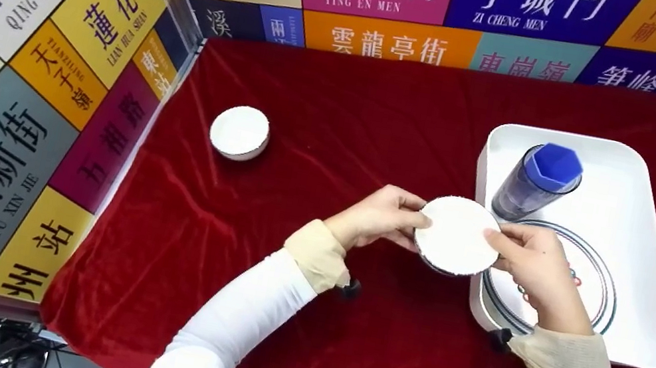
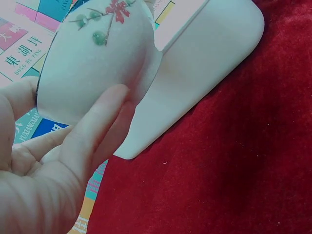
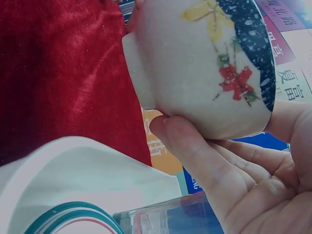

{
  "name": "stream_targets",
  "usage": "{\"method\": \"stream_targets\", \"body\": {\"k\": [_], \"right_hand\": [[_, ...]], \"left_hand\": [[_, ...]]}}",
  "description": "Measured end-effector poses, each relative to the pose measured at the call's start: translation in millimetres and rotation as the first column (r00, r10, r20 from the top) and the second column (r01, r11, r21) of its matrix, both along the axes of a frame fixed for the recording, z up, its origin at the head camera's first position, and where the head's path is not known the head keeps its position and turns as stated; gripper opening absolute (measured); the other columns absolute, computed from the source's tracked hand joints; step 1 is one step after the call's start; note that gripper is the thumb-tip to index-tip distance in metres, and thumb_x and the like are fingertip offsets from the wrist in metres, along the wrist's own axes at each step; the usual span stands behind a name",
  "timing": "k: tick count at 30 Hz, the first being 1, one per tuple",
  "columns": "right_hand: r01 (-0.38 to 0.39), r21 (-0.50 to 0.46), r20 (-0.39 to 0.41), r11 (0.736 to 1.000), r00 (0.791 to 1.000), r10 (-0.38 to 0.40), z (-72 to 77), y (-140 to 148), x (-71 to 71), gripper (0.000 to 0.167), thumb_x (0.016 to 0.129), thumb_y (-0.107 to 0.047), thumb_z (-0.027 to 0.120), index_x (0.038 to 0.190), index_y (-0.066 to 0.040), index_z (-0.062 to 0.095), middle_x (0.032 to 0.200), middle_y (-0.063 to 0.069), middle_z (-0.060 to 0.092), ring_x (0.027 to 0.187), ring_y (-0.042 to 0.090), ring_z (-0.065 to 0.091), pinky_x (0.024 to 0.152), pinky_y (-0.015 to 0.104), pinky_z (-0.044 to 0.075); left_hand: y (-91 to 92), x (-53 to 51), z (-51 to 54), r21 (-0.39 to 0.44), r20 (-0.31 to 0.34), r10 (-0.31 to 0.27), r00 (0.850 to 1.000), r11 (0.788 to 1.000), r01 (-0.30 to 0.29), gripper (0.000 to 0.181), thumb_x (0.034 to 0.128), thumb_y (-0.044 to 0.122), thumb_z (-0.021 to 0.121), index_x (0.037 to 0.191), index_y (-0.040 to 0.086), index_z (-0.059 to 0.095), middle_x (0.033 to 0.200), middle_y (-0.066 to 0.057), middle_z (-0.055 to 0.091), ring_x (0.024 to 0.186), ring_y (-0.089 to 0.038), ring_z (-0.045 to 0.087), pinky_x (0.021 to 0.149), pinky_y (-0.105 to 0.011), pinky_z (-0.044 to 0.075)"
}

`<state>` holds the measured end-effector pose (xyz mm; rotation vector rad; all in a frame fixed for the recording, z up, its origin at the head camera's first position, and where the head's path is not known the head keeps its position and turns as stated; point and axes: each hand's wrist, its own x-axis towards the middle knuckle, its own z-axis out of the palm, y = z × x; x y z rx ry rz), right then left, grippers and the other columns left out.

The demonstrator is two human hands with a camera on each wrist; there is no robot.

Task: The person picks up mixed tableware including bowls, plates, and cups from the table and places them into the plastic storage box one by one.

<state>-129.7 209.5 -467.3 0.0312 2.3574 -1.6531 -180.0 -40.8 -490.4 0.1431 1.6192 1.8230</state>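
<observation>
Both hands hold a white bowl (image 1: 457,237) at its two sides, above the cloth near the tray's left edge. My left hand (image 1: 386,218) grips the left rim, thumb on the rim and fingers beneath. On the opposite side, my right hand (image 1: 533,264) pinches the rim in the same way. Painted red and yellow flowers and a dark blue speckled band show on the bowl's outside (image 3: 195,68) in the right wrist view. The left wrist view shows a red flower and green fruit on the bowl (image 2: 97,68).
A second white bowl (image 1: 240,132) stands on the red cloth (image 1: 325,123) at left. The white tray (image 1: 652,295) at right holds a clear cup with a blue hexagonal cup (image 1: 552,166) inside, and a rimmed plate (image 1: 604,280) partly hidden by my right hand. Printed panels (image 1: 387,39) border the table.
</observation>
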Motion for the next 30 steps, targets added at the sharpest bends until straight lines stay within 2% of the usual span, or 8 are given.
{"method": "stream_targets", "body": {"k": [3,6,9,14,21,30], "right_hand": [[-0.002,0.053,0.007,0.999,1.0,0.001,2.4,3,0.2,0.046,0.102,-0.027,0.061,0.126,0.012,0.063,0.077,-0.018,0.07,0.056,0.0,0.06,0.041,0.017,0.046],[0.0,0.077,0.013,0.997,1.0,-0.001,3.9,6,0.2,0.045,0.102,-0.029,0.06,0.126,0.009,0.064,0.075,-0.018,0.069,0.054,0.001,0.058,0.037,0.019,0.041],[0.005,0.05,-0.003,0.999,1.0,-0.005,4.0,7,-0.1,0.044,0.102,-0.026,0.059,0.125,0.011,0.064,0.076,-0.017,0.07,0.061,0.001,0.062,0.044,0.017,0.049],[0.011,-0.017,-0.036,1.0,0.999,-0.011,3.0,9,-1.8,0.043,0.103,-0.017,0.058,0.123,0.02,0.06,0.08,-0.017,0.07,0.074,-0.001,0.066,0.067,0.019,0.061],[0.027,0.011,-0.032,1.0,0.999,-0.026,3.1,15,-1.0,0.042,0.103,-0.018,0.058,0.122,0.019,0.061,0.078,-0.015,0.07,0.07,0.0,0.064,0.062,0.018,0.059],[0.028,0.038,-0.047,0.999,0.999,-0.026,5.1,19,-1.5,0.042,0.103,-0.018,0.058,0.124,0.018,0.061,0.08,-0.018,0.07,0.072,-0.001,0.065,0.066,0.018,0.059]], "left_hand": [[0.7,0.0,-0.1,-0.003,0.008,-0.005,1.0,1.0,0.005,0.033,0.0955,0.004,0.066,0.126,-0.007,0.064,0.103,-0.014,0.074,0.086,-0.023,0.074,0.078,-0.041,0.064],[1.8,0.2,-0.2,0.002,0.013,-0.007,1.0,1.0,0.007,0.034,0.0958,0.007,0.067,0.127,-0.007,0.064,0.106,-0.016,0.074,0.088,-0.024,0.074,0.08,-0.042,0.064],[3.4,0.4,-0.5,0.017,0.016,-0.008,1.0,1.0,0.008,0.035,0.096,0.008,0.067,0.127,-0.007,0.064,0.106,-0.016,0.074,0.087,-0.024,0.074,0.08,-0.042,0.064],[6.1,1.2,-0.2,0.039,0.016,-0.006,1.0,0.999,0.005,0.036,0.0965,0.009,0.067,0.127,-0.008,0.063,0.103,-0.014,0.074,0.085,-0.022,0.074,0.08,-0.041,0.064],[9.8,3.1,0.6,0.054,0.022,-0.016,1.0,0.998,0.015,0.036,0.097,0.009,0.067,0.128,-0.009,0.062,0.104,-0.015,0.074,0.083,-0.021,0.073,0.081,-0.042,0.064],[10.7,2.7,1.5,0.035,0.02,-0.024,1.0,0.999,0.023,0.04,0.0988,0.011,0.065,0.133,-0.008,0.059,0.107,-0.017,0.074,0.084,-0.021,0.073,0.083,-0.04,0.063]]}}
